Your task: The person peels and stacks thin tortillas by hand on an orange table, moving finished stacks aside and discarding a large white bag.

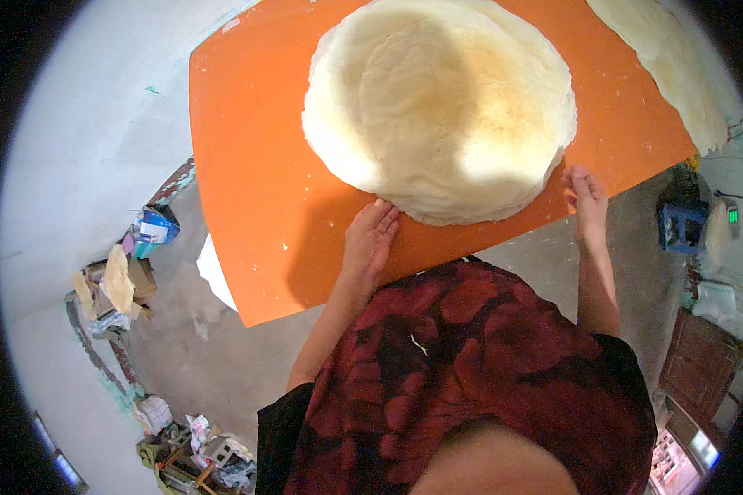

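Note:
A thick round stack of thin, pale flatbreads point(421, 117) with ragged edges lies before me on an orange tabletop point(254, 154). My left hand point(371, 232) is at the stack's near left edge, its fingertips at or touching the rim. Whether they pinch a sheet cannot be made out. Just off the lower right edge of the stack is my right hand point(585, 189), fingers loosely bent and apart, with nothing seen in it. A broad shadow falls across the top of the stack.
More thin flatbread sheets point(669, 68) lie beyond the tabletop's right edge. Cardboard and bags point(121, 284) sit along the left wall. A blue crate point(681, 226) stands at the right. Assorted clutter point(204, 455) lies on the floor at the lower left.

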Action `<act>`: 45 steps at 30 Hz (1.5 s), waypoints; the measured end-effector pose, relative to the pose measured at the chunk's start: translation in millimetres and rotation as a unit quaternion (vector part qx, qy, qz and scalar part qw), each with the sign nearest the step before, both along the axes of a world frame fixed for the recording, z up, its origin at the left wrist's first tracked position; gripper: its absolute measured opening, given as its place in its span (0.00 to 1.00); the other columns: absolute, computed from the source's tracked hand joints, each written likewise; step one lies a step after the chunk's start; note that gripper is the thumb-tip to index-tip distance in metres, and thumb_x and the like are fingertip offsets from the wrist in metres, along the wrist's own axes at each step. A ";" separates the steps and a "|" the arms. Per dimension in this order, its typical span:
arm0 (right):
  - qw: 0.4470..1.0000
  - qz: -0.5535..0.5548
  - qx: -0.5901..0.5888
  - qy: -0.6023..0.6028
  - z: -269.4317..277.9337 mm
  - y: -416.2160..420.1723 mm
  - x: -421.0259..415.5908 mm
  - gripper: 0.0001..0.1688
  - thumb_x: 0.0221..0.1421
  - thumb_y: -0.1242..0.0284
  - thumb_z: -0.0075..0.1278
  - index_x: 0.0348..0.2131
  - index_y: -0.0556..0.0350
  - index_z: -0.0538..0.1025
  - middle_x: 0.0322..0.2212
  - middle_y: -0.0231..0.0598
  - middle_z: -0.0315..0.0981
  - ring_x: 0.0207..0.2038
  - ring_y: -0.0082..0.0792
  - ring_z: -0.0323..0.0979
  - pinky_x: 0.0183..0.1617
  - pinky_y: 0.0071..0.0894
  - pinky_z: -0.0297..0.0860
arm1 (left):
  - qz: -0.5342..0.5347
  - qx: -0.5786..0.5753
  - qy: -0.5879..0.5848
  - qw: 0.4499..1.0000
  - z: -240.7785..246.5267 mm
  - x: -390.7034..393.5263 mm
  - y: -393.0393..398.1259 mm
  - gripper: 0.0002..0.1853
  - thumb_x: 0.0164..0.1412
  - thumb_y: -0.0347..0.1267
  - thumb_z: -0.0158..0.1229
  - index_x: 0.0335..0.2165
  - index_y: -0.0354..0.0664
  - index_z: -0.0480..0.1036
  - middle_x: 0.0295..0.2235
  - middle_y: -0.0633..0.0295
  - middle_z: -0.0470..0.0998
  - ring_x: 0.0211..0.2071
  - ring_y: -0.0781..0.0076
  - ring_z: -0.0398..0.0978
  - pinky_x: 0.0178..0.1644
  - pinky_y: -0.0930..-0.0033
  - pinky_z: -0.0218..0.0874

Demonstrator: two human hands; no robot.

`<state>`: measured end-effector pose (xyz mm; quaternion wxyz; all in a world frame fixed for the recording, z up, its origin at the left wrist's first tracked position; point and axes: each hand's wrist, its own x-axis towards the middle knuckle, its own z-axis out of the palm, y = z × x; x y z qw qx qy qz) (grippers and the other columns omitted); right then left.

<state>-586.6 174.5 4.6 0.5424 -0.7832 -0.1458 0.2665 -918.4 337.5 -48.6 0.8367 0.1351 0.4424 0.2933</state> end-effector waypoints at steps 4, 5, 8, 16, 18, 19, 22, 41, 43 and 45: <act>0.995 0.043 0.027 0.091 -26.8 -7.8 -12.1 0.15 0.58 0.64 0.42 0.40 0.53 0.71 0.34 0.29 0.72 0.36 0.20 0.68 0.36 0.19 0.62 | -0.006 -0.014 0.043 0.999 1.5 10.8 14.1 0.22 0.54 0.41 0.54 0.42 0.39 0.63 0.40 0.58 0.68 0.41 0.63 0.65 0.48 0.61 0.56; 0.993 0.054 0.034 0.098 -29.2 -7.5 -15.6 0.15 0.58 0.64 0.42 0.40 0.53 0.71 0.34 0.29 0.72 0.36 0.20 0.69 0.35 0.19 0.62 | 0.002 -0.031 0.060 0.998 1.8 14.8 18.3 0.23 0.53 0.41 0.56 0.42 0.38 0.63 0.37 0.59 0.68 0.39 0.64 0.66 0.46 0.62 0.56; 0.990 0.066 0.065 0.107 -21.7 -9.1 -19.7 0.15 0.58 0.66 0.43 0.41 0.55 0.71 0.33 0.30 0.72 0.36 0.21 0.69 0.37 0.20 0.63 | -0.003 -0.045 0.079 0.996 6.6 29.4 31.2 0.21 0.53 0.42 0.56 0.41 0.40 0.65 0.36 0.59 0.68 0.38 0.63 0.65 0.45 0.59 0.57; 0.995 0.027 0.021 0.092 -0.3 -23.6 -30.9 0.15 0.58 0.64 0.43 0.41 0.52 0.71 0.33 0.29 0.73 0.35 0.20 0.69 0.35 0.19 0.63 | -0.012 0.056 0.116 0.992 12.1 40.1 32.5 0.23 0.53 0.37 0.57 0.45 0.40 0.62 0.41 0.57 0.66 0.42 0.61 0.65 0.44 0.59 0.61; 0.996 0.028 -0.001 0.080 -1.2 -27.4 -40.1 0.16 0.57 0.63 0.43 0.41 0.51 0.71 0.34 0.29 0.73 0.36 0.21 0.70 0.36 0.20 0.63 | 0.009 0.038 0.079 0.996 9.9 39.0 32.2 0.23 0.53 0.35 0.56 0.46 0.40 0.61 0.43 0.57 0.66 0.44 0.60 0.65 0.46 0.58 0.62; 0.997 0.023 -0.021 0.073 -1.3 -30.0 -45.2 0.16 0.57 0.63 0.43 0.41 0.51 0.71 0.34 0.29 0.73 0.36 0.21 0.70 0.36 0.21 0.62 | 0.023 -0.015 0.067 0.997 8.6 39.2 33.9 0.23 0.53 0.34 0.56 0.47 0.40 0.61 0.44 0.56 0.66 0.45 0.59 0.65 0.47 0.57 0.61; 0.995 0.043 -0.059 0.068 0.3 -38.9 -60.8 0.17 0.57 0.61 0.43 0.41 0.51 0.71 0.34 0.29 0.73 0.36 0.22 0.70 0.37 0.22 0.62 | 0.039 -0.111 -0.011 0.993 5.5 42.1 44.8 0.26 0.54 0.34 0.56 0.50 0.41 0.59 0.48 0.56 0.65 0.49 0.58 0.63 0.51 0.54 0.59; 0.958 0.152 -0.062 0.236 -35.8 -41.8 -86.0 0.16 0.57 0.65 0.42 0.40 0.58 0.71 0.32 0.34 0.73 0.35 0.27 0.71 0.36 0.27 0.68 | -0.089 0.245 -0.005 0.965 116.0 97.4 64.2 0.28 0.50 0.24 0.55 0.50 0.39 0.56 0.45 0.56 0.66 0.46 0.58 0.66 0.49 0.55 0.63; 0.957 0.201 0.001 0.207 -52.4 -6.4 -79.7 0.19 0.57 0.64 0.38 0.41 0.58 0.70 0.36 0.40 0.71 0.38 0.30 0.70 0.39 0.31 0.68 | -0.105 0.253 0.022 0.961 145.2 112.4 68.0 0.28 0.50 0.24 0.55 0.50 0.40 0.56 0.46 0.57 0.66 0.47 0.59 0.66 0.48 0.55 0.63; 0.957 0.203 0.024 0.208 -70.9 35.5 -67.2 0.19 0.57 0.63 0.38 0.41 0.58 0.70 0.36 0.41 0.70 0.39 0.31 0.69 0.39 0.32 0.67 | -0.108 0.277 0.030 0.954 164.7 128.7 69.3 0.29 0.49 0.24 0.55 0.51 0.41 0.55 0.46 0.57 0.65 0.47 0.59 0.65 0.48 0.56 0.63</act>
